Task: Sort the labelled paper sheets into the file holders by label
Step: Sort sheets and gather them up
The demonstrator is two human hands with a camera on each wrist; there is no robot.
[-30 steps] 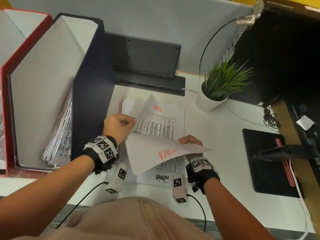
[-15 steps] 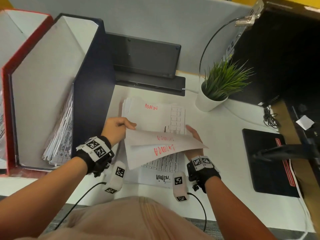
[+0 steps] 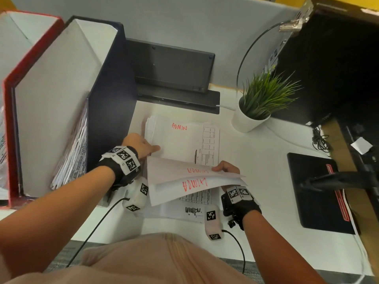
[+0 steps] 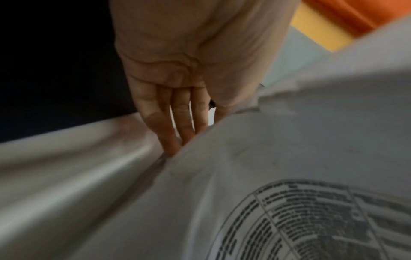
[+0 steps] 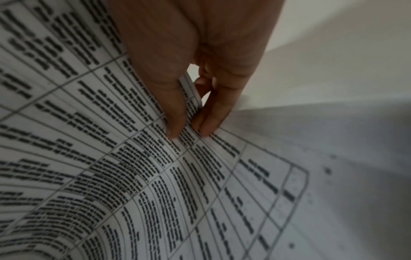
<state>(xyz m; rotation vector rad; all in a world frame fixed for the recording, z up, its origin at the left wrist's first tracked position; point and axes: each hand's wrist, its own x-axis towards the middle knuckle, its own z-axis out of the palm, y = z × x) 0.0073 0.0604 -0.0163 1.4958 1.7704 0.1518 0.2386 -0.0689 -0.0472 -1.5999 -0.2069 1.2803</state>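
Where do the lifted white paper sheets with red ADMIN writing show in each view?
Head: lifted white paper sheets at centre, between both hands, above the desk pile.
Left wrist: their blank and printed underside fills the lower right, beside the left hand.
Right wrist: printed table side fills the left, pinched by the right hand.
Shared landmark: the sheets' black printed table.

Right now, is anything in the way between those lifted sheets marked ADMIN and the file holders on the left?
Nothing visible blocks the way. The lifted sheets are pinched by the right hand, with the left hand at their left edge. The dark blue file holder stands just left of the paper stack, its top open.
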